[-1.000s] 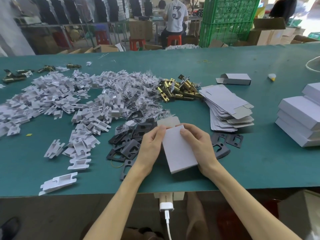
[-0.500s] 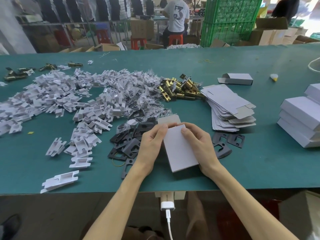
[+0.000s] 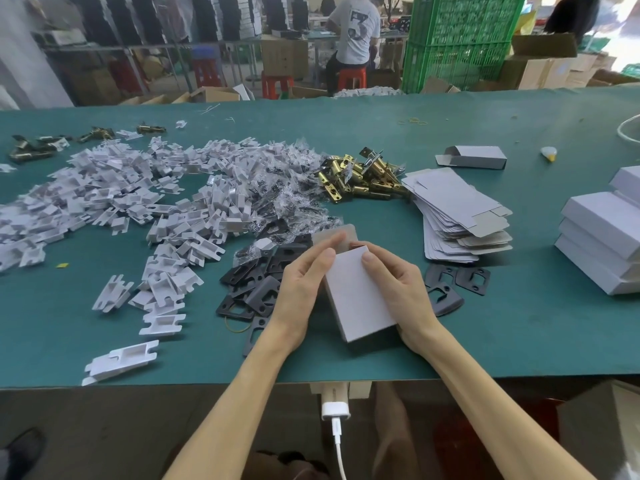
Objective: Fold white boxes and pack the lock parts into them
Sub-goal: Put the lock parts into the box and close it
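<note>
Both grips are closed on the white box [image 3: 360,296]. My left grip [image 3: 301,289] curls along its left edge, with the fingertips [image 3: 329,252] reaching the far end, where a dull grey-tan flap [image 3: 334,234] stands open. My right grip [image 3: 398,289] wraps the right edge, one finger lying flat on the top face. I cannot tell where either thumb sits. The box is a slim oblong of smooth matte card, held near the front edge of the surface [image 3: 519,323] with its long side pointing away from me and leaning slightly left. What is inside it is hidden.

Just left of the left grip lies a heap of black plates [image 3: 256,289], flat and matte with cut-out openings. A few more black plates [image 3: 446,289] lie just right of the right grip. Beyond them is a fanned stack of flat box blanks [image 3: 460,216], thin white card with rounded tabs. The brass latches [image 3: 356,178] sit beside it in a shiny, tubular pile. Crinkled clear bags [image 3: 287,188] spread left of the latches, and a wide scatter of notched white plastic pieces [image 3: 138,202] runs off to the left. At the right edge, closed white boxes [image 3: 602,244] are stacked. The surface is covered in a plain teal-green sheet.
</note>
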`<state>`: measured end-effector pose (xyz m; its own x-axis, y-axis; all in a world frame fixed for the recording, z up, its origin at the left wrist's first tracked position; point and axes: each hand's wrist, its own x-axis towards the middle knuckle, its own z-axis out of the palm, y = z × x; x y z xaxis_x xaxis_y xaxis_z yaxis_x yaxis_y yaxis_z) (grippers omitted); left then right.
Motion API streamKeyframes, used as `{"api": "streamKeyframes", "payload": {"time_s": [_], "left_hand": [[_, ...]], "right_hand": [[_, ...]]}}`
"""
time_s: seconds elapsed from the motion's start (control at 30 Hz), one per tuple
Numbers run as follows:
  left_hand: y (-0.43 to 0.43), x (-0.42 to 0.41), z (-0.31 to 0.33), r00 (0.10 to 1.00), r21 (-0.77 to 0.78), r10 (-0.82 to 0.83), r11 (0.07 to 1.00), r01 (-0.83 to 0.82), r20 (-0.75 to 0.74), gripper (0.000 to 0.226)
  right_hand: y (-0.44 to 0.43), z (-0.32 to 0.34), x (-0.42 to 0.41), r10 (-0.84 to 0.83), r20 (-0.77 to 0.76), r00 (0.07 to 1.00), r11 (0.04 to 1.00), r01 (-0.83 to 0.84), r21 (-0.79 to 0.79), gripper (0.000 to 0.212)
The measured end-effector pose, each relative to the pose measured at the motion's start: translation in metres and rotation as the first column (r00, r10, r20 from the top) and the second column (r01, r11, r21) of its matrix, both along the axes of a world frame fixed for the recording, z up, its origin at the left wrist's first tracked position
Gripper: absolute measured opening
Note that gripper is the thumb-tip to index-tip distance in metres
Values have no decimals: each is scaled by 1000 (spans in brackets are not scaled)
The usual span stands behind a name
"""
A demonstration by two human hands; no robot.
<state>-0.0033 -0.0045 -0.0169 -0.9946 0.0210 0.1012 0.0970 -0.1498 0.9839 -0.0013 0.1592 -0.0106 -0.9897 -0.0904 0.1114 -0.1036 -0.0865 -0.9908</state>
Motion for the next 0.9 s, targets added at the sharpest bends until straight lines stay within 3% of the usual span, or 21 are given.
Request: {"api": "streamKeyframes", "payload": {"time_s": [0.13, 0.27, 0.43, 0.63, 0.7, 0.83, 0.9], "left_hand": [[-1, 0, 1, 999, -2, -31, 1000, 31, -39, 30], [-1, 1, 2, 997, 14, -13, 1000, 14, -80, 34], [-3, 0, 1, 994, 60, 48, 997, -42, -98, 44], [-9, -7, -3, 973, 231, 220, 953, -198, -71, 53], [-9, -8, -4, 963, 237, 264, 940, -245, -53, 54], [-5, -5, -3, 971, 174, 227, 962, -211, -73, 23], [-2, -3, -1, 979, 168, 190, 970, -176, -68, 22]], "right_hand": [[0, -2, -1, -18, -23, 1000, 998, 20, 54, 17], [-1, -1, -2, -42, 35, 999, 999, 42, -5, 36], [-1, 1, -1, 23, 28, 999, 1000, -23, 8, 39], [-4, -1, -2, 210, -71, 975, 952, -188, 241, 58], [-4, -1, -2, 209, -67, 976, 960, -191, 205, 56], [0, 0, 0, 163, -57, 985, 986, -161, 37, 46], [2, 0, -1, 100, -61, 993, 995, -101, -5, 41]]}}
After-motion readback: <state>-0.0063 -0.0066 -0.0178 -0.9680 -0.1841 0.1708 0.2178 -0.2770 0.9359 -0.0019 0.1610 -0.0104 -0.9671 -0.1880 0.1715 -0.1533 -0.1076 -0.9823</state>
